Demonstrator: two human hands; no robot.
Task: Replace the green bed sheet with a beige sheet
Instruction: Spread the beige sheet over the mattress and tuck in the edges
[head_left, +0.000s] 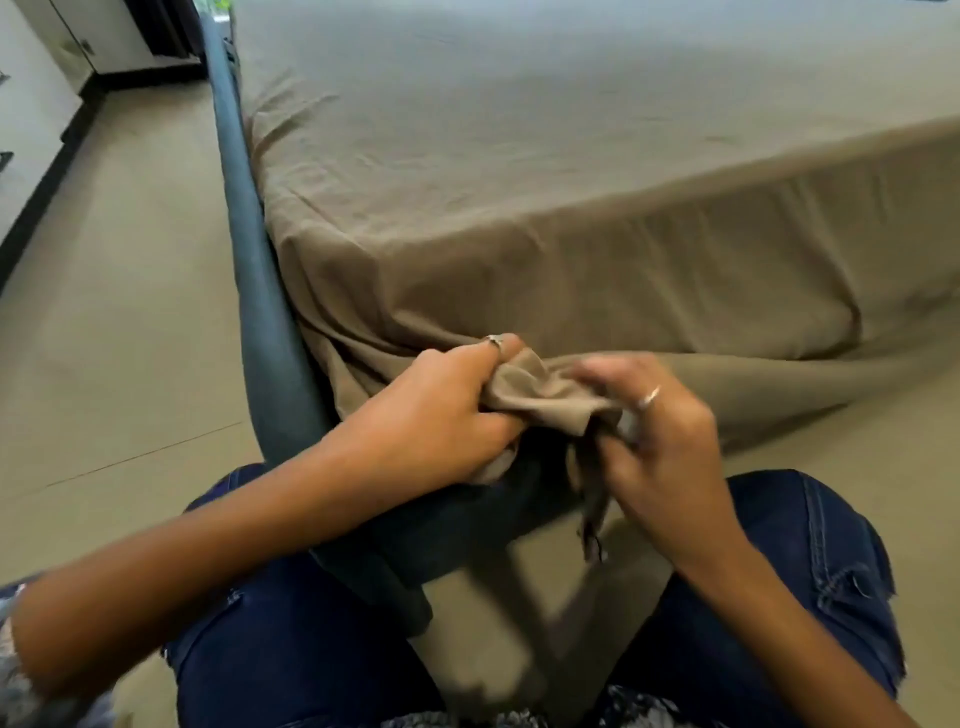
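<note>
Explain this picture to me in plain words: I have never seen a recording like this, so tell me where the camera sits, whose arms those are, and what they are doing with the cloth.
There is no machine here. The single picture comes from a wide-angle camera worn on a person's head, looking forward and down, so the two arms reaching in from below are that person's own.

In front lies a bed covered by a beige sheet, which spreads over the top and hangs down the near side. A dark bed frame runs along the bed's left edge.

At the near corner the sheet is gathered into a bunch. The left hand grips that bunch with curled fingers. The right hand, blurred, pinches the same bunch from the other side, and a loose end hangs below it.

The dark blue at the bottom is the person's jeans. No green sheet is visible.
</note>
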